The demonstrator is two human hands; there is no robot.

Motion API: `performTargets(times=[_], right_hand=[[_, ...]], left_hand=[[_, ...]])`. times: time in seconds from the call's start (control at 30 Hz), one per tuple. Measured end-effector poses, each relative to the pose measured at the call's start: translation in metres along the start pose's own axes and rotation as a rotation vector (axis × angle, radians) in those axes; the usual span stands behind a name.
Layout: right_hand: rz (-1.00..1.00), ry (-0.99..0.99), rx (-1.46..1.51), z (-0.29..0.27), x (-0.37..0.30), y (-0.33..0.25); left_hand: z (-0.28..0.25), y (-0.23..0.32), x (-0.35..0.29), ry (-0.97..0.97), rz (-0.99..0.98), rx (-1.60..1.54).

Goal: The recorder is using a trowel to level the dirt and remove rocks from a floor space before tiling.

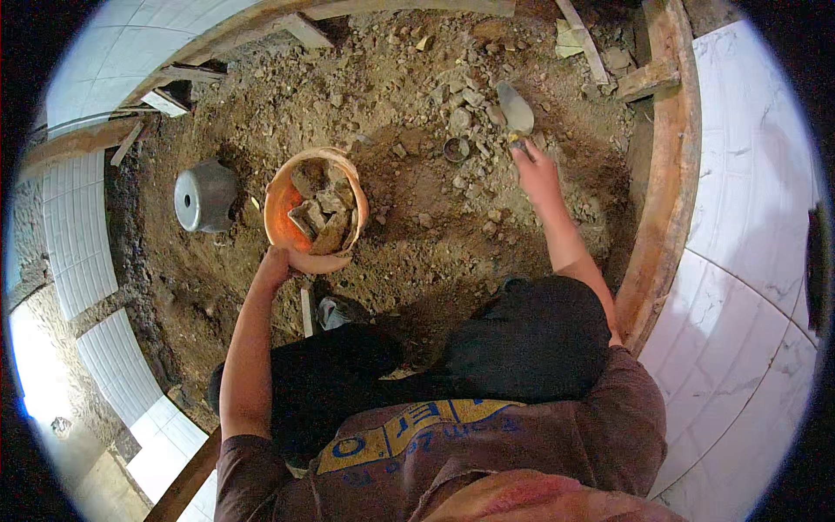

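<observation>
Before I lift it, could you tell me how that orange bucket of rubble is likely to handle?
The orange bucket is heaped with stone chunks, so it is probably heavy for its size. It looks like thin plastic, so the rim may flex. It sits on loose, uneven dirt with only the left hand at its rim, so it might tip.

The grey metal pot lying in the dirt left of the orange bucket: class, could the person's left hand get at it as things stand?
Probably not at once: the left hand grips the rim of the orange bucket of rubble. The metal pot lies close beside it, with open dirt between.
</observation>
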State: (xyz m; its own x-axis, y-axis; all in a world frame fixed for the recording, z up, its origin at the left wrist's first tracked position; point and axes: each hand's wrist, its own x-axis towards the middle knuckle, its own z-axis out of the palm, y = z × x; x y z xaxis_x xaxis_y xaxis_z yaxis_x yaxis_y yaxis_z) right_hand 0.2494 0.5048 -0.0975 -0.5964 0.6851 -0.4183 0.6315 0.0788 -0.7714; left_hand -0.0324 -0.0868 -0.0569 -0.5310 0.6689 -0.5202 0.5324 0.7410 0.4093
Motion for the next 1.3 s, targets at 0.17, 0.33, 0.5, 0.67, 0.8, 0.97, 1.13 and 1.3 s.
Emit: performTargets(times=[0.17, 0.33, 0.5, 0.67, 0.8, 0.97, 1.13, 1.3], right_hand=[[0.077, 0.052, 0.407, 0.031, -0.03, 0.0], [0.331, -0.103, 0.828, 0.04, -0.019, -0.028], [0.237, -0.155, 0.951, 0.041, -0.008, -0.022], [0.303, -0.344, 1.222, 0.034, -0.009, -0.031], [0.226, -0.311, 1.185, 0.022, -0.035, -0.042], [-0.042, -0.421, 0.888, 0.043, -0.064, -0.061], [-0.568, -0.538, 0.115, 0.055, -0.094, -0.088], [-0.094, -0.519, 0.379, 0.04, -0.072, -0.086]], left_hand=[[-0.023, 0.088, 0.03, -0.052, -0.479, -0.672], [-0.017, 0.061, 0.016, -0.034, -0.318, -0.897], [-0.027, 0.108, 0.02, 0.006, -0.596, -0.947], [0.001, 0.0, -0.018, -0.097, -0.402, -0.416], [-0.023, 0.087, 0.021, 0.02, -0.405, -0.839], [-0.038, 0.104, 0.018, -0.131, -0.389, -0.752], [-0.031, 0.106, 0.022, -0.046, -0.45, -0.932], [-0.001, 0.008, 0.003, -0.056, -0.46, -0.638]])
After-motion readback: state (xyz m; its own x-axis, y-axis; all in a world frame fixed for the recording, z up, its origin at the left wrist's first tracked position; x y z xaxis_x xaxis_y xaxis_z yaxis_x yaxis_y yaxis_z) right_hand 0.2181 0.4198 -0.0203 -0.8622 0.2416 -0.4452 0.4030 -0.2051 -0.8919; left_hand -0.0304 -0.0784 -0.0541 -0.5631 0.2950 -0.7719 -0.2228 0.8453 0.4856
